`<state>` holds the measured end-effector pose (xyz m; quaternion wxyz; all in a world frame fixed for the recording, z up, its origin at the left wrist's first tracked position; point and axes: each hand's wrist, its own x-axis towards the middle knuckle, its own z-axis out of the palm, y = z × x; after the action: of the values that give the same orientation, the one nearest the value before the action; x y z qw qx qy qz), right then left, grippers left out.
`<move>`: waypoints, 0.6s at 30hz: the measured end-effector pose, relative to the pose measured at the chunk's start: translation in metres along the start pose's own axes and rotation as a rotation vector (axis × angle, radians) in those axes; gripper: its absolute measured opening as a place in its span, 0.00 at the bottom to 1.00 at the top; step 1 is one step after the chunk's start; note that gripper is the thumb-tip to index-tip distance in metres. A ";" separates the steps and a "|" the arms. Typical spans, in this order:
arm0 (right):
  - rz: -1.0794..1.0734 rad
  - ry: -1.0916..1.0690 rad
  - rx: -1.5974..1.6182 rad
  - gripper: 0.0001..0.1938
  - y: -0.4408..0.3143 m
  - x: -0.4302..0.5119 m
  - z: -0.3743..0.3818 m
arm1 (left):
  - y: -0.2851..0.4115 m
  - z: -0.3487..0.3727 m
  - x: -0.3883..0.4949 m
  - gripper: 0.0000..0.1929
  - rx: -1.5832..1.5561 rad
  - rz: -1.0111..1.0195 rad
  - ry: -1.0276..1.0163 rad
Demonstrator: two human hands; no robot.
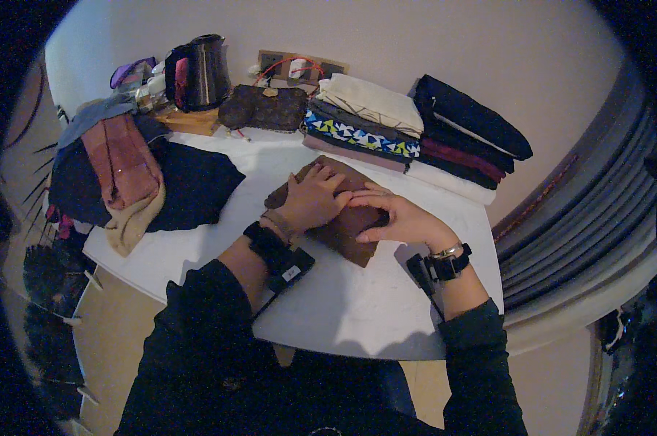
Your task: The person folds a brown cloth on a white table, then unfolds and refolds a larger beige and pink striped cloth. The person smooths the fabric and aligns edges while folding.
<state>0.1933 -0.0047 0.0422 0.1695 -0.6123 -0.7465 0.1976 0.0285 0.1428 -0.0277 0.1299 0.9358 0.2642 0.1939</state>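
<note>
A folded brown cloth [350,234] lies on the white table [301,294] in front of me. My left hand [315,199] rests on its upper left part, fingers spread and pointing away from me. My right hand [396,215] is curved over the right side of the same cloth, its thumb near the lower edge and its fingertips close to my left hand. Whether the right fingers pinch the fabric cannot be told. Behind the cloth stands a stack of folded clothes [361,128], with a white-and-blue patterned piece in it.
Dark folded clothes [470,125] are stacked at the back right. Loose dark, pink and tan garments [127,163] lie at left. An electric kettle [206,73], a brown patterned bag [263,109] and a socket strip [304,68] line the wall. A grey curtain [584,234] hangs at right.
</note>
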 end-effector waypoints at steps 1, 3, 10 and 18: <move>0.000 0.018 0.000 0.39 0.005 0.000 0.002 | 0.004 0.002 -0.001 0.28 0.029 -0.042 0.025; 0.047 0.038 -0.016 0.43 0.015 -0.002 0.002 | 0.009 0.001 -0.002 0.27 0.025 -0.086 0.114; 0.234 0.219 0.163 0.46 0.041 -0.006 -0.001 | -0.008 -0.023 0.008 0.25 -0.187 -0.140 -0.030; 0.439 0.362 0.452 0.40 0.053 0.003 0.009 | -0.004 0.002 -0.003 0.32 -0.022 0.009 0.160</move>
<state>0.2336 0.0065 0.0077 0.3838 -0.7300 -0.4926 0.2777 0.0257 0.1442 -0.0317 0.1180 0.9169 0.2675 0.2716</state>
